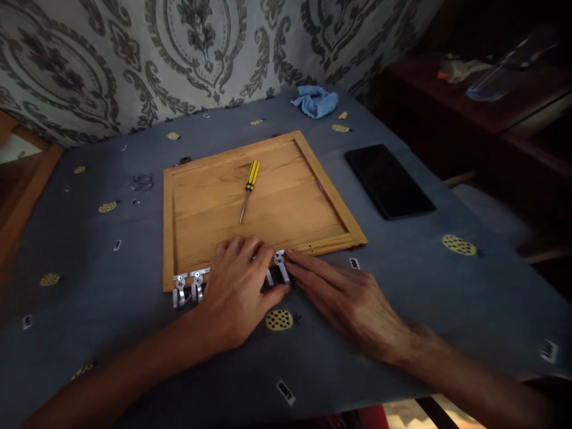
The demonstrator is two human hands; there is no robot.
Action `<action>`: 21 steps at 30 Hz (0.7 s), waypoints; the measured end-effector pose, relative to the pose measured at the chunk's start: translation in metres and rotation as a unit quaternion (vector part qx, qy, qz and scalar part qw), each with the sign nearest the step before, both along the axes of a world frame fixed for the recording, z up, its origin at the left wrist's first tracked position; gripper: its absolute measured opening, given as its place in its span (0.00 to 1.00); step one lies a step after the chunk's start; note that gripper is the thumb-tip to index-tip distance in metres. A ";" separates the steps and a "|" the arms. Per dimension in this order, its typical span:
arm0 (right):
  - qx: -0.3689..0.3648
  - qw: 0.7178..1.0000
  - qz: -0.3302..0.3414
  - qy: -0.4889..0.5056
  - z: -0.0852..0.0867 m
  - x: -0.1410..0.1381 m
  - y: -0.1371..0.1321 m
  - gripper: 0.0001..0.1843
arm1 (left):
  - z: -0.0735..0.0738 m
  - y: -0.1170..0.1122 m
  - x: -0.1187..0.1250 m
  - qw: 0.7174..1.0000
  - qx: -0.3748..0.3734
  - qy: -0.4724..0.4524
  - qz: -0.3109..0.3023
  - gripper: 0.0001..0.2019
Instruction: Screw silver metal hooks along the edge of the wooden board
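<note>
A wooden framed panel (pixel 210 205) lies flat on the cloth-covered table. Along its near edge runs a metal hook rail (pixel 192 274), with hooks showing at the left end and one hook (pixel 282 266) at the right. My left hand (pixel 239 286) is closed over the middle of this rail, its fingers across the top and its thumb on the near side. That hand hides the rail's middle part. Stretched fingers of my right hand (pixel 348 298) touch the rail's right end from the side. On the panel rests a yellow-and-black screwdriver (pixel 251 179), apart from both hands.
To the panel's right lies a black tablet or phone (pixel 388 182). A crumpled blue cloth (pixel 315 101) sits at the back. Small metal pieces (pixel 140 181) lie left of the panel. Patterned fabric (pixel 196 47) rises behind the tabletop; dark wooden furniture (pixel 469 113) stands at right.
</note>
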State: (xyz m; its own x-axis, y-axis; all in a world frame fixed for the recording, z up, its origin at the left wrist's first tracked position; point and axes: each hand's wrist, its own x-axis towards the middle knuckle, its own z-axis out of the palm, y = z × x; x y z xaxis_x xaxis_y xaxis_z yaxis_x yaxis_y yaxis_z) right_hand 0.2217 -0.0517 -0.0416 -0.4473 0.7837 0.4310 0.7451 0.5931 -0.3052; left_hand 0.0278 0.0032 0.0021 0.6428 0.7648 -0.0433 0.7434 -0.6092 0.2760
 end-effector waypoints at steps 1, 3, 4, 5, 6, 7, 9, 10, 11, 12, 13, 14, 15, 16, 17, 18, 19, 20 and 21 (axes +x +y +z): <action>-0.003 1.000 0.001 -0.001 0.000 0.000 0.000 0.18 | 0.000 0.000 0.000 1.000 -0.001 -0.001 0.000 0.14; -0.009 1.000 0.004 -0.002 0.000 0.000 0.001 0.19 | 0.000 0.000 -0.001 1.000 -0.003 -0.006 -0.002 0.14; -0.012 1.000 0.005 -0.001 0.000 -0.001 0.002 0.19 | -0.001 0.000 -0.001 1.000 -0.004 -0.008 -0.003 0.14; -0.015 1.000 0.006 0.000 0.000 -0.001 0.002 0.19 | -0.001 0.000 -0.001 1.000 -0.004 -0.010 -0.003 0.14; -0.018 1.000 0.007 0.000 0.000 -0.001 0.002 0.19 | -0.002 0.000 -0.001 1.000 -0.003 -0.012 -0.004 0.14; -0.020 1.000 0.007 -0.002 -0.001 -0.001 0.002 0.20 | -0.003 0.000 -0.001 1.000 -0.001 -0.013 -0.004 0.14; -0.017 1.000 0.007 -0.017 -0.003 0.000 0.001 0.20 | -0.004 0.000 -0.001 1.000 0.004 -0.012 -0.006 0.14; -0.014 0.999 0.009 -0.030 -0.005 0.000 0.001 0.21 | -0.003 0.000 -0.001 1.000 0.005 -0.011 -0.006 0.15; -0.010 0.999 0.012 -0.045 -0.006 0.000 0.001 0.22 | -0.002 0.000 -0.001 1.000 0.003 -0.011 -0.007 0.16; -0.007 0.998 0.015 -0.061 -0.007 0.000 0.000 0.23 | 0.000 0.001 -0.003 1.000 -0.003 -0.013 -0.009 0.17; -0.004 0.997 0.016 -0.074 -0.008 0.000 0.000 0.24 | 0.003 0.002 -0.004 1.000 -0.009 -0.019 -0.008 0.19; -0.002 0.996 0.016 -0.084 -0.009 0.000 0.000 0.24 | 0.006 0.004 -0.007 1.000 -0.013 -0.026 -0.004 0.20; -0.001 0.996 0.014 -0.091 -0.009 0.000 -0.001 0.24 | 0.010 0.005 -0.010 0.999 -0.012 -0.034 0.002 0.20; 0.002 0.996 0.012 -0.093 -0.008 -0.001 -0.001 0.23 | 0.014 0.006 -0.012 0.999 -0.005 -0.041 0.010 0.20; 0.002 0.996 0.008 -0.094 -0.008 -0.001 -0.001 0.23 | 0.018 0.008 -0.015 0.999 0.004 -0.045 0.017 0.20; 0.002 0.996 0.005 -0.093 -0.007 -0.001 -0.001 0.23 | 0.020 0.009 -0.017 0.999 0.013 -0.046 0.023 0.20; 0.000 0.996 0.004 -0.089 -0.007 -0.002 -0.001 0.23 | 0.022 0.009 -0.018 0.998 0.018 -0.046 0.025 0.20; -0.003 0.996 0.004 -0.084 -0.007 -0.002 -0.001 0.23 | 0.023 0.010 -0.019 0.999 0.017 -0.043 0.023 0.20; -0.005 0.997 0.006 -0.078 -0.007 -0.002 -0.002 0.24 | 0.022 0.009 -0.018 0.999 0.011 -0.040 0.019 0.19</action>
